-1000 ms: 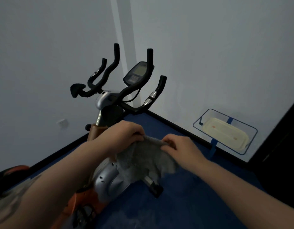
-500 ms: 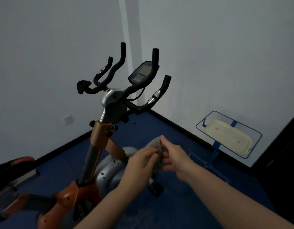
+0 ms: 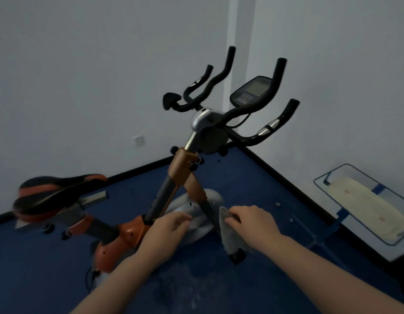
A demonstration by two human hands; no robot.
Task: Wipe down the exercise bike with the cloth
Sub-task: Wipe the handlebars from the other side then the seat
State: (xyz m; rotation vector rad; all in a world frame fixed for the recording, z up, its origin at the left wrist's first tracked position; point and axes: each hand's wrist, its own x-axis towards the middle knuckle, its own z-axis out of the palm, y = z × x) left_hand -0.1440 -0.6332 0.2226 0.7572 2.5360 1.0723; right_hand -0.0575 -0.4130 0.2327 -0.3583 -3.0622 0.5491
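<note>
The exercise bike [image 3: 182, 175] stands on the blue floor with an orange and black frame, black handlebars [image 3: 221, 87], a small console [image 3: 250, 90], a black and orange saddle [image 3: 53, 196] at the left and a silver flywheel cover [image 3: 196, 214]. My right hand [image 3: 253, 223] grips the grey cloth [image 3: 228, 234], which hangs down beside the front fork, in front of the flywheel cover. My left hand [image 3: 167, 230] hovers over the flywheel cover with fingers loosely curled and nothing in it.
The bike sits in a corner of two white walls with a black skirting board. A clear, blue-edged rack [image 3: 364, 205] holding a cream tray stands at the right wall. A wall socket [image 3: 138, 140] is low on the left wall.
My left hand has let go of the cloth and the two hands have moved apart. The cloth now hangs from my right hand alone. The view has swung left, bringing the saddle into sight.
</note>
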